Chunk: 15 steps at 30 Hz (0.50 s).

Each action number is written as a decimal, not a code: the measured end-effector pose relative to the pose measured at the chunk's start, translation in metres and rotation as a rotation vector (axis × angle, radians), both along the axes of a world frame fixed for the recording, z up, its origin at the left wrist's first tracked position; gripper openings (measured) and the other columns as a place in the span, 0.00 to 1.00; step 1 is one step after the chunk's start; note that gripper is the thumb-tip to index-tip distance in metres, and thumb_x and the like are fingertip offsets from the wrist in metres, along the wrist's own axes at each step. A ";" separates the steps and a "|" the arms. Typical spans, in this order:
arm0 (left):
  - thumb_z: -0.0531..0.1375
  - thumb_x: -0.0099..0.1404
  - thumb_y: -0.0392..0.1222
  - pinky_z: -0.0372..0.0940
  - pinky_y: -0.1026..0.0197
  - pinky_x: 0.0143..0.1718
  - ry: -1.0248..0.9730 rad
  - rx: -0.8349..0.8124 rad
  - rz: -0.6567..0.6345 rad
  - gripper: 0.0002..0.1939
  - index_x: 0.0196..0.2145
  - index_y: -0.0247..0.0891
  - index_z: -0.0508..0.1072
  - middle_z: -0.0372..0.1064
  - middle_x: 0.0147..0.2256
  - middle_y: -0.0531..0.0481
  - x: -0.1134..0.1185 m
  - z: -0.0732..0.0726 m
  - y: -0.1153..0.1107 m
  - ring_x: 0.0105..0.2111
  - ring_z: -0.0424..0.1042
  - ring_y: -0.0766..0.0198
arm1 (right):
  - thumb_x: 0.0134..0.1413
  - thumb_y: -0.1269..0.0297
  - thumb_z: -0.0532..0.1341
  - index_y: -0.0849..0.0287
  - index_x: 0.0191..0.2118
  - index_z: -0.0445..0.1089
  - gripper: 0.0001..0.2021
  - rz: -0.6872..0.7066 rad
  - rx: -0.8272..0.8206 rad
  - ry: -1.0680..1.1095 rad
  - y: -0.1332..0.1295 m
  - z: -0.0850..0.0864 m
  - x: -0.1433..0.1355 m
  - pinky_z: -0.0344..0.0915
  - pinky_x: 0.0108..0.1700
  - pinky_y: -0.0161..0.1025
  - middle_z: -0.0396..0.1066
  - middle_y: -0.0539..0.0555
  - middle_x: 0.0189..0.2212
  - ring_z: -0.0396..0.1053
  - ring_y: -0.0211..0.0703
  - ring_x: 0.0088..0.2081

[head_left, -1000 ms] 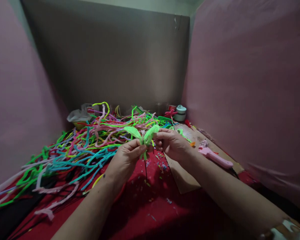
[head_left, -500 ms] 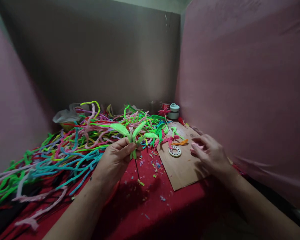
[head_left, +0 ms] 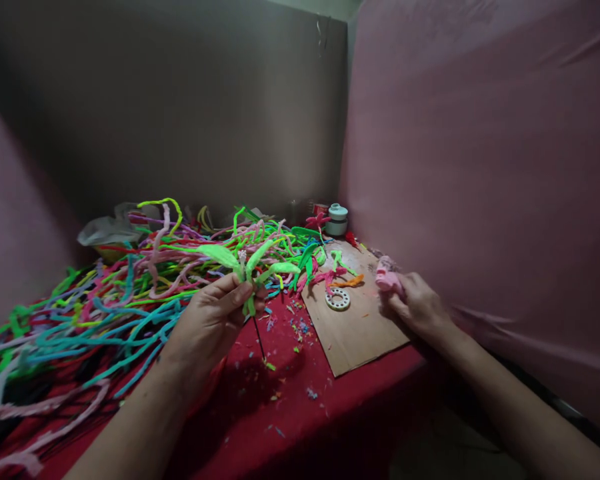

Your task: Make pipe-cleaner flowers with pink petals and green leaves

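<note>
Bright green leaf shapes (head_left: 263,259) of fuzzy stem fan out above my left hand (head_left: 223,307), which pinches them at their base. A small pale pink tuft (head_left: 242,257) stands in their middle, and a thin dark stem (head_left: 259,339) points down below the fingers. My right hand (head_left: 420,303) is wrapped round a pink tool (head_left: 389,279), raised over the right side of a brown board (head_left: 357,340). What the tool is, I cannot make out for certain.
A tangle of coloured fuzzy stems (head_left: 145,287) covers the left of the red cloth (head_left: 300,413). On the board lie a white ring with holes (head_left: 337,299) and an orange piece (head_left: 349,282). A pale blue jar (head_left: 337,220) stands behind.
My right hand has lifted the pink tool off the board, and more of it shows. The view has shifted slightly right. My left hand still holds the green leaves.
</note>
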<state>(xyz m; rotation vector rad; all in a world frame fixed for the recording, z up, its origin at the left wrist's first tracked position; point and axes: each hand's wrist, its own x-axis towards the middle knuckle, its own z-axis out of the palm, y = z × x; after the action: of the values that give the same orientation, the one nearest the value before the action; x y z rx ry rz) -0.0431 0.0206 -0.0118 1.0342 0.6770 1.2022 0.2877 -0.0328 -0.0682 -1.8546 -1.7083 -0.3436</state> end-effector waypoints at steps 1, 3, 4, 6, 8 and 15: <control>0.67 0.48 0.35 0.65 0.69 0.27 -0.008 -0.002 0.005 0.07 0.26 0.33 0.73 0.70 0.24 0.51 0.000 0.000 0.000 0.24 0.68 0.70 | 0.53 0.59 0.53 0.62 0.40 0.69 0.14 0.035 0.083 0.082 -0.002 0.003 -0.001 0.59 0.34 0.40 0.66 0.58 0.32 0.64 0.45 0.31; 0.67 0.48 0.35 0.65 0.69 0.28 -0.024 0.004 0.019 0.07 0.26 0.33 0.73 0.70 0.25 0.52 0.002 0.000 0.000 0.24 0.69 0.70 | 0.52 0.57 0.56 0.60 0.37 0.69 0.13 0.090 0.207 0.313 -0.007 0.011 -0.007 0.60 0.34 0.39 0.66 0.55 0.30 0.64 0.44 0.31; 0.67 0.49 0.35 0.65 0.69 0.29 -0.032 0.010 0.026 0.07 0.26 0.33 0.73 0.70 0.25 0.51 0.002 0.000 -0.001 0.25 0.69 0.70 | 0.49 0.56 0.59 0.59 0.35 0.69 0.12 0.115 0.212 0.445 -0.009 0.017 -0.013 0.60 0.32 0.39 0.66 0.54 0.28 0.64 0.43 0.29; 0.67 0.48 0.35 0.65 0.69 0.29 -0.058 0.030 0.051 0.08 0.27 0.33 0.72 0.70 0.25 0.51 0.003 0.001 -0.001 0.25 0.68 0.70 | 0.44 0.54 0.63 0.59 0.32 0.70 0.13 0.163 0.152 0.762 -0.011 0.030 -0.032 0.58 0.25 0.37 0.64 0.51 0.22 0.62 0.40 0.24; 0.67 0.48 0.36 0.64 0.69 0.28 -0.095 0.052 0.072 0.09 0.27 0.32 0.72 0.71 0.25 0.50 0.003 0.002 0.000 0.24 0.68 0.70 | 0.45 0.54 0.63 0.59 0.34 0.70 0.14 0.303 0.079 1.026 -0.009 0.042 -0.056 0.55 0.22 0.36 0.62 0.50 0.20 0.59 0.38 0.21; 0.68 0.47 0.36 0.63 0.69 0.28 -0.246 0.128 0.260 0.12 0.23 0.35 0.66 0.68 0.23 0.55 -0.007 0.003 0.014 0.25 0.68 0.71 | 0.51 0.57 0.59 0.57 0.33 0.69 0.09 0.715 0.013 1.130 0.018 0.067 -0.149 0.58 0.23 0.37 0.64 0.50 0.19 0.61 0.37 0.21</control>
<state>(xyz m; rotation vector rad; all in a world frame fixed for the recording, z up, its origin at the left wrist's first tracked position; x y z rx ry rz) -0.0499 0.0342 -0.0085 0.9009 0.5576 1.5874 0.1387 -0.0148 -0.0012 -0.9213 -1.3361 0.8238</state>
